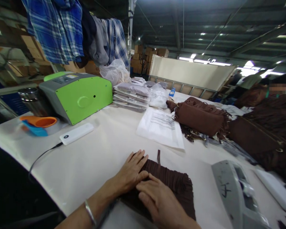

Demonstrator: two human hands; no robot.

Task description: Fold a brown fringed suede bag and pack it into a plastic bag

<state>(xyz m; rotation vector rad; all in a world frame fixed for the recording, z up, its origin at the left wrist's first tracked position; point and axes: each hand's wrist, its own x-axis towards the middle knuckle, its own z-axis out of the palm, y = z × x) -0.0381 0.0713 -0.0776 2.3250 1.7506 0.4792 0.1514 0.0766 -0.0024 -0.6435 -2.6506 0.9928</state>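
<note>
A dark brown fringed piece [180, 187], apparently a bag like the others here, lies flat at the near edge of the table. My left hand [131, 173] rests on its far left corner, fingers stretched out and palm down. Across its middle lies my right hand [160, 198], with fingers extended and slightly bent over the fringe. The fingertips of the right hand meet the left thumb. Both hands press on the piece without gripping it. A narrow brown strip [159, 156] sticks out past its far edge. My hands and forearms cover its near left part.
A green and grey machine [85, 97], a tape dispenser [39, 124] and a white corded device [77, 133] stand left. Beyond are stacked packets [131, 95] and a printed sheet [162, 128]. Brown bags [200, 116] and a grey metal-fitted device [233, 190] lie right. A person stands far right.
</note>
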